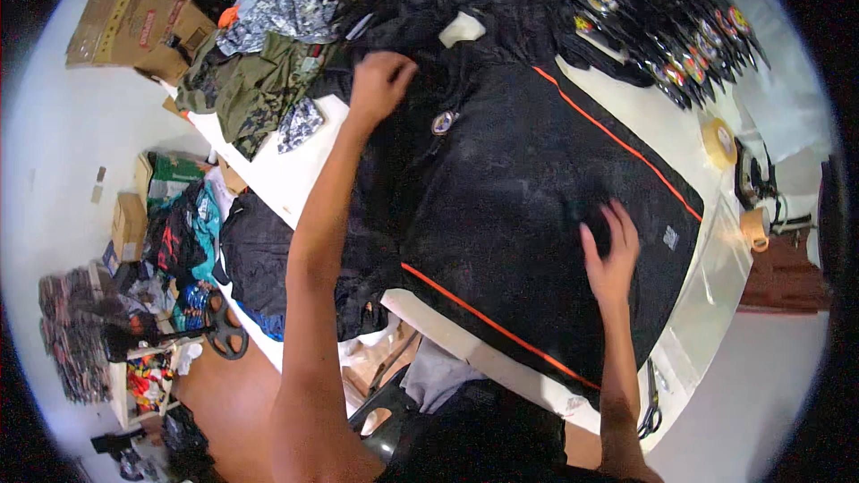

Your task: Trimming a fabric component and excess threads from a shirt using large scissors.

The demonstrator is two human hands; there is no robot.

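Observation:
A black garment (528,179) with orange piping along both sides lies spread across the white table. It bears a round badge (442,122) and a small pale grey mark near its right end. My left hand (383,85) is over black cloth at the far left of it, fingers curled; whatever they may hold is hidden. Over the right part of the garment, my right hand (613,255) has its fingers apart and nothing in them. A whitish scrap (462,29) rests on dark cloth beyond my left hand.
Camouflage clothing (259,89) is heaped at the far left beside a cardboard box (134,31). Stacked black packets (693,67) with colourful labels lie at the far right. A tape roll (718,143), an orange mug (754,228) and scissors (653,402) are along the right side.

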